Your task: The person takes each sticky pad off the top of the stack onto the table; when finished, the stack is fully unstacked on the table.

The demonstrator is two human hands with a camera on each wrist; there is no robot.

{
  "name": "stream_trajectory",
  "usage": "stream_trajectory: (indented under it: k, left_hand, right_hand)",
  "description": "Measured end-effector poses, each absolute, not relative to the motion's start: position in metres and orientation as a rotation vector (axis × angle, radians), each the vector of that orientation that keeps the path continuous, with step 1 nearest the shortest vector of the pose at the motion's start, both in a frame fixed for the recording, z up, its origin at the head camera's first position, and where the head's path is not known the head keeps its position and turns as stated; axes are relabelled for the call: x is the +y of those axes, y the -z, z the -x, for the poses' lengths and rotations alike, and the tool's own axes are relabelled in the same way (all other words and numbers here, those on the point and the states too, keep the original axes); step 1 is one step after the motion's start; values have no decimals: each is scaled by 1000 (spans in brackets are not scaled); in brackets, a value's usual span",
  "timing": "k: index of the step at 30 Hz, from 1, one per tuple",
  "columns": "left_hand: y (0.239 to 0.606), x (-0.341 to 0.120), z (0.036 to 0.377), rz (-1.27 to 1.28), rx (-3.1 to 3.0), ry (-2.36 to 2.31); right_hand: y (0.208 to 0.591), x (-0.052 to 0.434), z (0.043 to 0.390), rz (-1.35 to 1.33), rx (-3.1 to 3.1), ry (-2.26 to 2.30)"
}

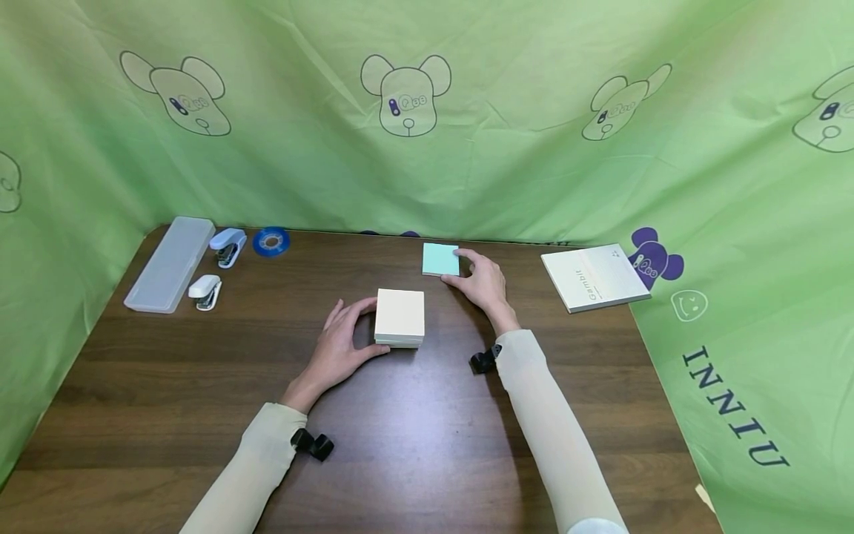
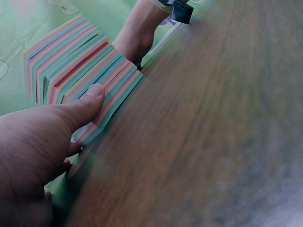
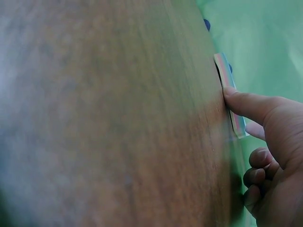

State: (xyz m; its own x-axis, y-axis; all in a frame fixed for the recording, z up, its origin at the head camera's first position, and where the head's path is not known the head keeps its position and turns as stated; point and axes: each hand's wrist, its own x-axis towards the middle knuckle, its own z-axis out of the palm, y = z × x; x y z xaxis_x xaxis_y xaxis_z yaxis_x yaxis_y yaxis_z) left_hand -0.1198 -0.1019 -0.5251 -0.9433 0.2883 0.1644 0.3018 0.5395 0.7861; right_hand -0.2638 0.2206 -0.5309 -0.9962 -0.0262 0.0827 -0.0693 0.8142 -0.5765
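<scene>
The left grip [image 1: 338, 347] holds the stack [image 1: 399, 315] at frame centre while the right grip [image 1: 482, 283] pinches the pad [image 1: 439, 259] at upper centre, apparently a positioning step whose next move calls for steady finger pressure.

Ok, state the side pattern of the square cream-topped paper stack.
Paper stack: pink, yellow, blue-green stripes, clearest in left wrist view.

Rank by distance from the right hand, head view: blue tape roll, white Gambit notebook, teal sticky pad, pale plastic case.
Nearest first from the right hand:
1. Teal sticky pad: at its fingertips, on its left.
2. White Gambit notebook: to its right.
3. Blue tape roll: well left, far edge.
4. Pale plastic case: farthest left.
</scene>
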Motion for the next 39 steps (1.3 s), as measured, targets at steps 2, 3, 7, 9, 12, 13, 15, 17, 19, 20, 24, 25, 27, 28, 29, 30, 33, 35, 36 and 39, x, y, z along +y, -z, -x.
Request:
stream_trajectory:
  k: [2, 3, 7, 9, 12, 13, 15, 17, 19, 20, 24, 25, 27, 28, 29, 30, 33, 35, 36, 39]
  left_hand:
    - [525, -102, 120, 529, -2740, 1407]
    - [525, -102, 120, 530, -2739, 1408]
    - [525, -102, 120, 531, -2739, 1409]
    - [525, -102, 120, 530, -2741, 1407]
    - [526, -102, 120, 527, -2742, 1402]
    - [526, -102, 120, 526, -2742, 1403]
    - [526, -102, 120, 524, -2741, 1405]
    - [526, -102, 120, 522, -2739, 1407]
    - [526, -102, 120, 525, -2738, 1405]
    - [526, -102, 120, 526, -2737, 1403]
    - [527, -103, 121, 531, -2738, 1392]
    - [526, -102, 121, 533, -2738, 1391]
    - [526, -102, 121, 534, -2739, 1390]
    - [526, -102, 121, 535, -2739, 1391]
    - [525, -102, 121, 537, -2738, 1392]
    - [525, -102, 121, 538, -2739, 1392]
    - [525, -101, 121, 541, -2741, 1393]
    - [525, -101, 120, 538, -2741, 1392]
    - [525, -101, 120, 536, -2742, 1392]
    - [525, -101, 120, 530, -2742, 1392]
  right_hand:
    - [535, 222, 266, -81, -2920, -927]
    - [536, 222, 266, -82, -2918, -929]
    - [546, 228, 273, -80, -2929, -958]
    - [550, 231, 275, -76, -2931, -985]
    - [550, 232, 274, -66, -2914, -1017]
    - [546, 230, 270, -64, -2905, -1028]
    - [541, 227, 265, -46, -2886, -1070]
    - [535, 226, 260, -42, -2861, -1132]
    - [524, 224, 250, -37, -2831, -1227]
    - [518, 223, 246, -35, -2809, -1278]
    - [497, 219, 228, -51, -2723, -1436]
    - [494, 218, 225, -57, -2703, -1460]
    - [491, 218, 220, -77, -2675, -1490]
    - [490, 218, 218, -87, -2662, -1504]
    - [488, 219, 215, -98, -2651, -1515]
    - [487, 219, 213, -110, -2641, -1523]
    - [483, 217, 204, -139, -2613, -1552]
    - [480, 216, 199, -162, -2606, -1558]
    - [478, 215, 196, -175, -2603, -1562]
    - [473, 211, 188, -212, -2604, -1563]
